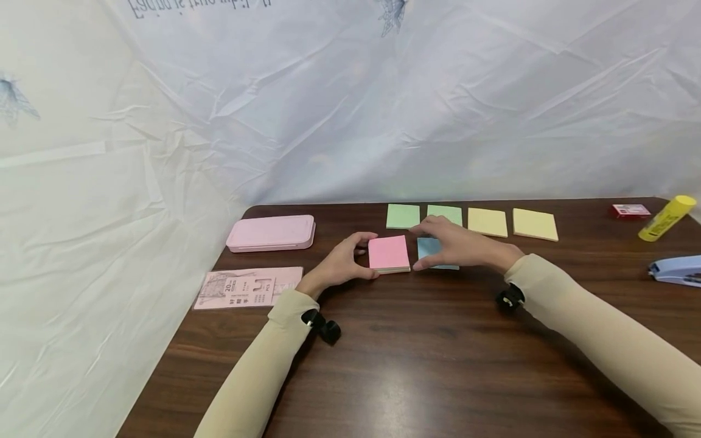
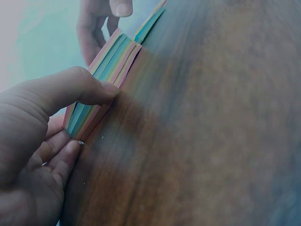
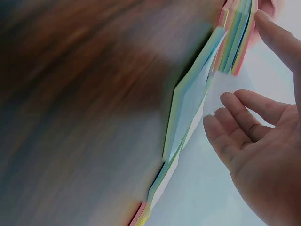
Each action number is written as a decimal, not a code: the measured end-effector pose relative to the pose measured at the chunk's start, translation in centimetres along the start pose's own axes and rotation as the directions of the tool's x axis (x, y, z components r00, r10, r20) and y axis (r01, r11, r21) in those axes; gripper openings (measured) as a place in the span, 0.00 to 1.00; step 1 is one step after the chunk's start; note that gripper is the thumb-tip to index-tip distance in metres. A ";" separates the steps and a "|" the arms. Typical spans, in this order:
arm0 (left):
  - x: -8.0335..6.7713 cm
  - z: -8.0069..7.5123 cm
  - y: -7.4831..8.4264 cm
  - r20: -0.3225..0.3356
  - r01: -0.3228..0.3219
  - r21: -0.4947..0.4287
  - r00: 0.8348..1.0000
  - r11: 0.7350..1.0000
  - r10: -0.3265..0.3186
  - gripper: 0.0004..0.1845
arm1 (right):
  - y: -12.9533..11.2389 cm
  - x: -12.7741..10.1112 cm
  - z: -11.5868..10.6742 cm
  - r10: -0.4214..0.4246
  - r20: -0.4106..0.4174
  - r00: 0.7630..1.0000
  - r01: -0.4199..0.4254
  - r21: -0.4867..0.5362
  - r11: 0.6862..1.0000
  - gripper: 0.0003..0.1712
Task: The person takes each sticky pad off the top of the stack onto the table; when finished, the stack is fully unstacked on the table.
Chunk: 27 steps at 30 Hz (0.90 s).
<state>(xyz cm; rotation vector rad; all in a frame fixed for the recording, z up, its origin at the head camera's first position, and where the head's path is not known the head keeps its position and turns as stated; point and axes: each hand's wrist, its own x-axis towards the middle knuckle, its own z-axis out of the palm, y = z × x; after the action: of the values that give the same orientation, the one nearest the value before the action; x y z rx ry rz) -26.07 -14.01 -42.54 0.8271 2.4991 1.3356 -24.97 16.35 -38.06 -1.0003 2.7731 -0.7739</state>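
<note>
A thick stack of sticky notes (image 1: 389,252) with a pink top lies in the middle of the table. Its striped pink, yellow and blue sides show in the left wrist view. My left hand (image 1: 339,261) grips it from the left, thumb (image 2: 94,89) along the near side and fingers at the far corner. Just right of the stack is a blue sticky note pad (image 1: 428,247), thinner than the stack. Over this pad my right hand (image 1: 457,243) hovers with fingers spread and relaxed, holding nothing. Its thumb overlaps the stack's edge in the right wrist view.
Two green pads (image 1: 403,216) and two yellow pads (image 1: 487,222) line the back. At left are a pink case (image 1: 271,234) and a flat pink packet (image 1: 246,289). A small red box (image 1: 631,211), yellow glue stick (image 1: 665,219) and pale blue stapler (image 1: 678,269) occupy the right.
</note>
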 end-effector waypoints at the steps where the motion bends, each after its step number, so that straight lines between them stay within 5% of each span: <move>1: 0.0 0.0 0.0 0.001 -0.001 0.000 1.000 1.000 0.001 0.46 | -0.2 0.2 0.2 0.001 0.005 1.000 -0.001 0.002 1.000 0.48; 20: 0.0 0.0 0.1 -0.001 -0.012 0.000 1.000 1.000 0.012 0.45 | -1.2 1.6 1.3 0.005 0.008 1.000 -0.005 -0.007 1.000 0.43; 27: 0.1 0.0 0.1 -0.005 -0.020 0.000 1.000 1.000 0.020 0.45 | -1.2 1.5 1.1 -0.040 -0.059 0.997 0.041 0.011 0.999 0.39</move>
<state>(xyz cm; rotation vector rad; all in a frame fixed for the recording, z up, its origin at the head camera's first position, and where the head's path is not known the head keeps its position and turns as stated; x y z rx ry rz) -26.07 -13.91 -42.48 0.8523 2.5014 1.3462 -25.17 14.11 -38.30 -1.0517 2.8016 -0.8384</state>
